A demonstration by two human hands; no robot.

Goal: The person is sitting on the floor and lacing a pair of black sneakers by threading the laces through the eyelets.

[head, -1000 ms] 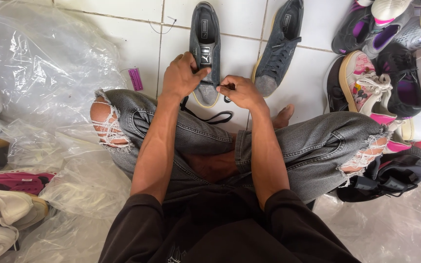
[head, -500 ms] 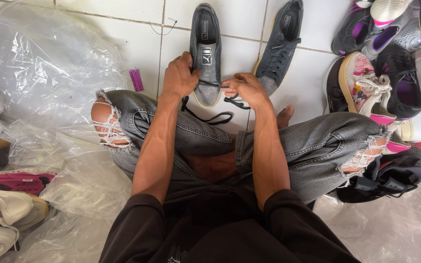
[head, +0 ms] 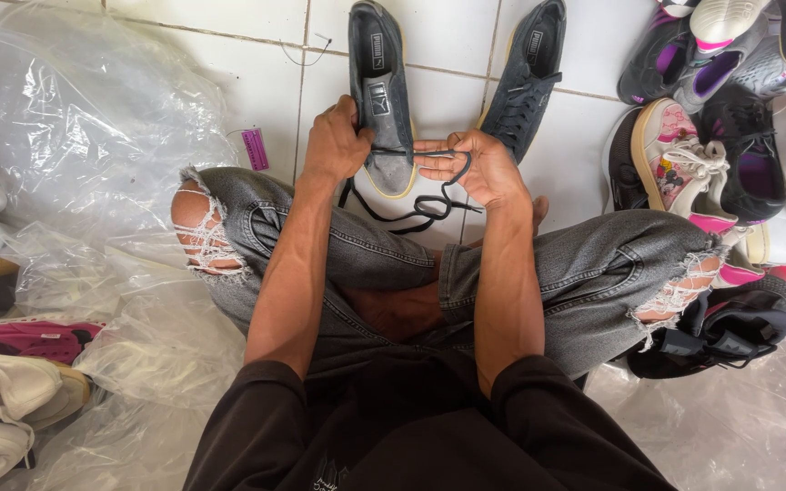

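Black lace (head: 420, 205) stretched between both hands' grip.

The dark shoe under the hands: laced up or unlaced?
Mostly unlaced. The dark shoe has a bare tongue, and the black lace trails loose between the left hand and right hand.

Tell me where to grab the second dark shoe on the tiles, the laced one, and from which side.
Take the second dark shoe at its open collar, reaching from the right: that end lies bare, while the right hand and black lace crowd its toe.
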